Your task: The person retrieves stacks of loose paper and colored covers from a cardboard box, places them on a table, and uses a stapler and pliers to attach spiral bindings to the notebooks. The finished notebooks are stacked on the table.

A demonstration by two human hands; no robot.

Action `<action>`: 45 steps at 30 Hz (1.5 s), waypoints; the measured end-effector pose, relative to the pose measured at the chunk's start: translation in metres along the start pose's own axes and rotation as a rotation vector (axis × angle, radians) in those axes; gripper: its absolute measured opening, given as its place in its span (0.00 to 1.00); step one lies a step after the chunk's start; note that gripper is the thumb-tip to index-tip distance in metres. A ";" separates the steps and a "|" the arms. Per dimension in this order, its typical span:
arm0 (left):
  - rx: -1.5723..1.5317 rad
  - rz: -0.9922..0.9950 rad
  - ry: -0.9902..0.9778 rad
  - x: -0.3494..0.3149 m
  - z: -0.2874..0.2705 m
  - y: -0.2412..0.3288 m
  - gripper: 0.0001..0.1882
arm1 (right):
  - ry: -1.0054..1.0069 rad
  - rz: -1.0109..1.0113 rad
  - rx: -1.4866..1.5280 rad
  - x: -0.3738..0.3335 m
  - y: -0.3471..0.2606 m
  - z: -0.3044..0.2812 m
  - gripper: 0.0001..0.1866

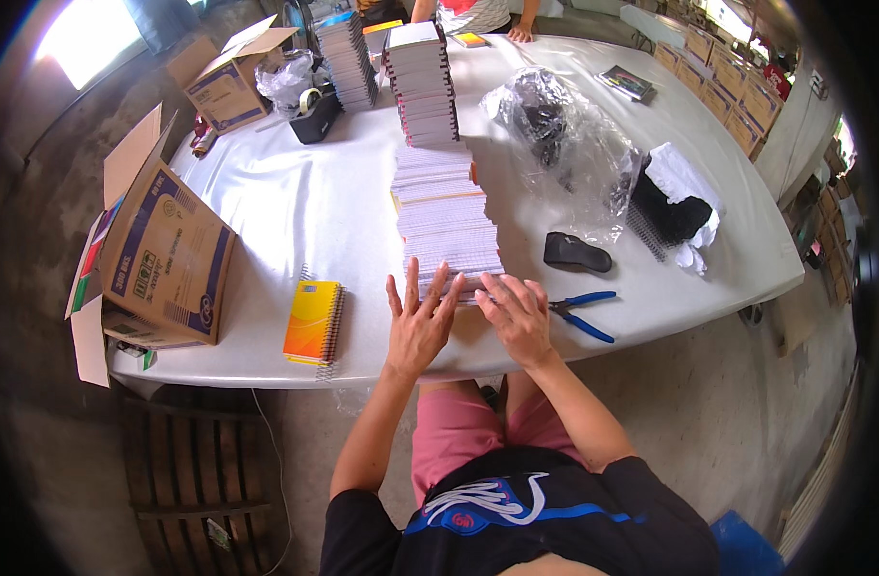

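Both my hands rest at the near end of a long row of white-paged notebooks [446,206] running away from me across the table. My left hand [423,322] has its fingers spread over the left part of that end. On the right part lies my right hand [518,322], fingers stretched out and apart. Neither hand grips anything. Close to my right hand are pliers with blue handles [591,300]. Left of my left hand lies a yellow-orange spiral notebook [312,320], with wire coils poking out at its ends.
Open cardboard boxes [170,254] stand at the left. Farther back are a bound-notebook stack [418,82], another stack [346,62] and a black tape dispenser [314,117]. Clear plastic [578,173], a black object [576,252] and dark and white cloths [684,192] lie right. Another person's hand [522,33] touches the far edge.
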State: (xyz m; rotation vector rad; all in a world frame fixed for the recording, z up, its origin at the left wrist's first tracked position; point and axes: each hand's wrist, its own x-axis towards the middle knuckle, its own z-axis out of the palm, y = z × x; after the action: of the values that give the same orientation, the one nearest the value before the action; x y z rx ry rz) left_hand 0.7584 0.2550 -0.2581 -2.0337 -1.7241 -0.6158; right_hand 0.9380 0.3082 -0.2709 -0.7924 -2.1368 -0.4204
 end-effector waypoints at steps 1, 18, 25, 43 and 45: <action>-0.016 -0.001 -0.007 0.000 0.000 0.001 0.28 | 0.003 0.001 -0.012 0.000 -0.001 -0.001 0.13; 0.092 -0.216 -0.089 0.024 -0.019 0.046 0.19 | -0.190 0.086 0.379 0.000 0.003 -0.015 0.19; 0.174 -0.244 -0.075 0.015 -0.012 0.050 0.17 | 0.151 0.446 0.136 0.007 0.145 -0.049 0.30; -0.043 -0.484 0.095 0.037 0.004 0.061 0.34 | -0.384 0.547 -0.307 -0.004 0.292 -0.051 0.14; -0.023 -0.478 0.197 0.041 0.007 0.063 0.34 | -0.410 0.560 -0.303 0.000 0.290 -0.059 0.23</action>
State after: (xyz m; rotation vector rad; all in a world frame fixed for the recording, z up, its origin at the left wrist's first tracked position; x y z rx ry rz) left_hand 0.8271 0.2826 -0.2419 -1.5107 -2.0932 -0.9491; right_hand 1.1638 0.4940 -0.2259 -1.7163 -2.1081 -0.2988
